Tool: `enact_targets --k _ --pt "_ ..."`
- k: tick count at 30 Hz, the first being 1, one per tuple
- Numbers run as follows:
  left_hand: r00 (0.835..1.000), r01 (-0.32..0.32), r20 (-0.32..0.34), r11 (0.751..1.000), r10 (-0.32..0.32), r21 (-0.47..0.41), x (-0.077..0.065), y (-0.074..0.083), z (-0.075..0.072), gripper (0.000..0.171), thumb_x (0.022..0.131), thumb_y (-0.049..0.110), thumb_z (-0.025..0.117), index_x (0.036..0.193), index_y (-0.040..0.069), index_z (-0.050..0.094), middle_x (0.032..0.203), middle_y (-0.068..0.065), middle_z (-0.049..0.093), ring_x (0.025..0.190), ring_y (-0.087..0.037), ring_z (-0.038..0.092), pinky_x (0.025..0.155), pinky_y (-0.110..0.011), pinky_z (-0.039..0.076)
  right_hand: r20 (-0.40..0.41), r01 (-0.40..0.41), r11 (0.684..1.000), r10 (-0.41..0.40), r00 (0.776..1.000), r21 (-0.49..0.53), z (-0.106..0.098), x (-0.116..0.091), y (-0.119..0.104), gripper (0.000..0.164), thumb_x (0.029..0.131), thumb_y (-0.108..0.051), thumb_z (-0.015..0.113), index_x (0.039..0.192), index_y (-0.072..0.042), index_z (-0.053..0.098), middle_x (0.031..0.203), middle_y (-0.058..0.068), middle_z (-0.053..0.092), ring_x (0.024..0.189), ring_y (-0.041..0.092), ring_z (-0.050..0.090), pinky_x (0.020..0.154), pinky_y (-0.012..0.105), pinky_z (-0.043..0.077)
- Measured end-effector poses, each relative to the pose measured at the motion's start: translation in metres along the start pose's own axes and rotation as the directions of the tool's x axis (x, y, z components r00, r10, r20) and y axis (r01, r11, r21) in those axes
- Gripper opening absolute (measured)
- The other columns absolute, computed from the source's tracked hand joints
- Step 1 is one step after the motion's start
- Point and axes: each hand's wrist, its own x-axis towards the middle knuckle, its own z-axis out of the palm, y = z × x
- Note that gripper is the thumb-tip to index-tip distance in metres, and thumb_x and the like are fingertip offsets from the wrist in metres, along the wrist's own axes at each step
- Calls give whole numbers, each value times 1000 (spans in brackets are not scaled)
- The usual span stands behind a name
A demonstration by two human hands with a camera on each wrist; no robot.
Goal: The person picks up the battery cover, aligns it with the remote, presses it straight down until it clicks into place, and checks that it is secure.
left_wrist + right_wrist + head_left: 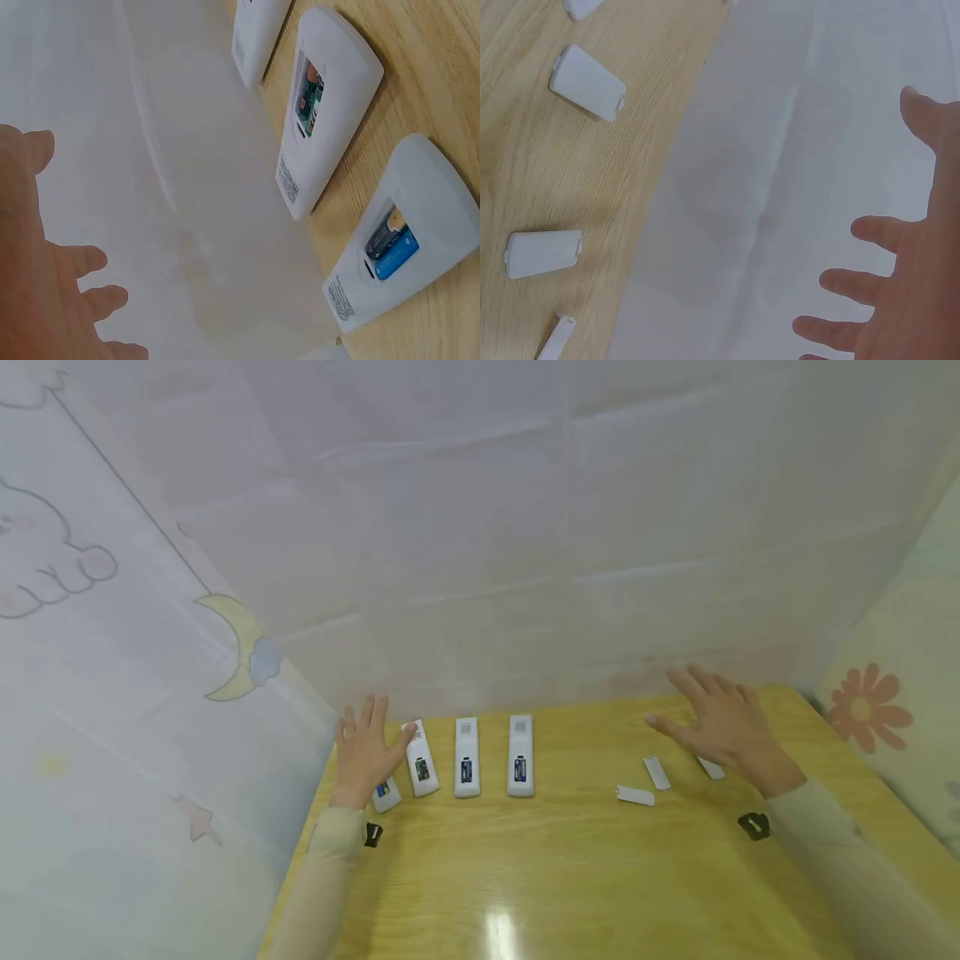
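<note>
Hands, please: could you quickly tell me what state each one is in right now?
Left hand: open, fingers spread, holding nothing, over the leftmost remote.
Right hand: open, fingers spread, holding nothing.

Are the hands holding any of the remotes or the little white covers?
No, nothing is held. The left hand hovers open over the leftmost remote; the right hand is spread open above the battery covers.

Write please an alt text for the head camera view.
Two open hands hover over a yellow wooden table: the left hand by four white remotes with open battery compartments, the right hand above loose white battery covers.
</note>
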Motion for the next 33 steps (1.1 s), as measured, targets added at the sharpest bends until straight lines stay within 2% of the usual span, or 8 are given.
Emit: enact_targets --k 7,11,15,21,26,33 --pt "1000 11 -5 1000 -11 -15 -6 -6 5 88 104 66 52 171 14 26 176 -22 23 155 -65 15 126 -76 16 3 0 1000 0 1000 22 6 -9 -2 91 100 -70 57 165 -10 38 168 29 35 147 58 35 110 79 27" --pt "999 38 17 998 -37 -47 -9 -10 8 89 104 66 52 171 15 23 177 -22 20 157 -63 11 127 -75 15 19 -7 1000 6 1000 16 12 -15 -4 92 100 -72 57 164 -8 40 167 28 36 145 60 37 107 84 31" --pt "998 56 28 996 -54 -66 -11 -15 10 90 104 67 52 172 15 23 177 -21 19 159 -61 9 128 -73 16 -1 0 1000 0 1000 13 18 -19 -8 91 98 -71 60 160 -6 45 162 30 42 139 63 43 100 88 36" --pt "996 79 37 993 -76 -82 -13 -25 14 91 104 68 51 170 11 27 176 -22 22 158 -60 14 129 -71 16 -36 43 998 -41 998 53 25 -22 -14 87 98 -67 64 156 -3 51 157 31 49 136 61 49 100 84 41" --pt "995 94 43 992 -90 -86 -13 -31 17 95 103 74 46 170 10 26 176 -21 22 159 -58 14 130 -70 15 -53 76 995 -72 996 63 27 -24 -19 84 99 -64 65 154 -2 53 154 31 53 131 60 54 95 81 48" --pt "994 110 39 987 -106 -119 -12 -35 20 93 103 72 49 168 7 31 173 -24 27 158 -58 18 129 -71 17 -36 51 993 -48 998 110 26 -28 -24 81 99 -62 67 154 -3 54 152 30 55 129 58 57 93 78 50"
